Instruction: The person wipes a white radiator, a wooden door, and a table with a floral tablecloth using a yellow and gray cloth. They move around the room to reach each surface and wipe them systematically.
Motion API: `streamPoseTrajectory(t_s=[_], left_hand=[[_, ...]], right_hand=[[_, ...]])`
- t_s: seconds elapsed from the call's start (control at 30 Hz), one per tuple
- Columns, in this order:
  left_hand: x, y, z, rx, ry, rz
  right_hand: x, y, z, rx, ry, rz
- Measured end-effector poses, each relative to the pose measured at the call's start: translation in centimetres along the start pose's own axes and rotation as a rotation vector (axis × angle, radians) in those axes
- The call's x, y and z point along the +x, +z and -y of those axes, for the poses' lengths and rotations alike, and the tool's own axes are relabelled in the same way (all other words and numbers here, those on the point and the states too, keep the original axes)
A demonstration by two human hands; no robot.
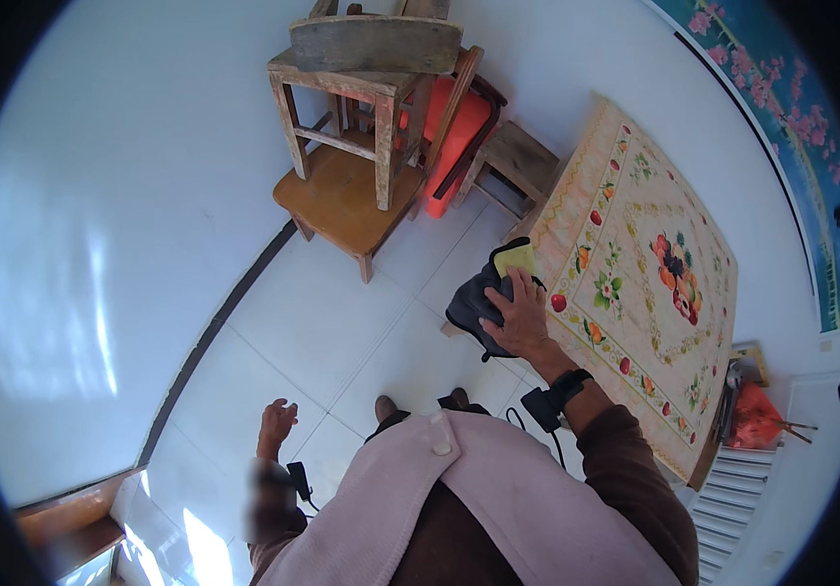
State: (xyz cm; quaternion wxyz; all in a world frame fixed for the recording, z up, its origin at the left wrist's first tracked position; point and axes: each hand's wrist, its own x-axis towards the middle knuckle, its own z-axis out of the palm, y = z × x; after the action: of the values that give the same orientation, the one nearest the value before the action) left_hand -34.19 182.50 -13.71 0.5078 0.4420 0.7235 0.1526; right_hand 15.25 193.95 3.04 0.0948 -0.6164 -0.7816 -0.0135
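Note:
A dark grey cloth [475, 304] with black edging and a yellow underside [515, 258] lies under my right hand [521, 315]. The fingers are bent over the cloth and press on it, right beside the near corner of a table with a fruit-patterned tablecloth [610, 242]. What supports the cloth is mostly hidden; a short piece of wooden leg [452, 329] shows below it. Away to the left, my left hand [276, 425] hangs over the tiled floor with loosely curled fingers, holding nothing.
A worn wooden stool [339, 79] stands on a yellow-brown wooden chair [350, 192] by the wall. Beside them are a red-orange chair [456, 117] and a low wooden stool [522, 157]. Beyond the table are a red plastic bag [753, 417] and a white radiator [731, 483].

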Motion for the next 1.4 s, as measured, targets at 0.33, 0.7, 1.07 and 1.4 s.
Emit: streamPoseTrajectory(t_s=[0.33,0.7,1.07,1.4], left_hand=[[8.8,-6.3,-23.4,0.093,0.698,-0.133],[16.8,-8.9,-46.9,0.385,0.928,-0.121],[23.7,-8.4,-60.6,0.675,1.510,-0.736],[27.3,-11.1,-65.0,0.834,1.508,-0.648]], right_hand=[[7.7,-0.8,-6.0,-0.011,0.585,0.200],[12.4,0.5,-9.7,-0.060,0.744,0.120],[12.1,1.1,-9.4,-0.068,0.691,-0.096],[14.2,1.4,-8.8,-0.164,0.884,0.021]])
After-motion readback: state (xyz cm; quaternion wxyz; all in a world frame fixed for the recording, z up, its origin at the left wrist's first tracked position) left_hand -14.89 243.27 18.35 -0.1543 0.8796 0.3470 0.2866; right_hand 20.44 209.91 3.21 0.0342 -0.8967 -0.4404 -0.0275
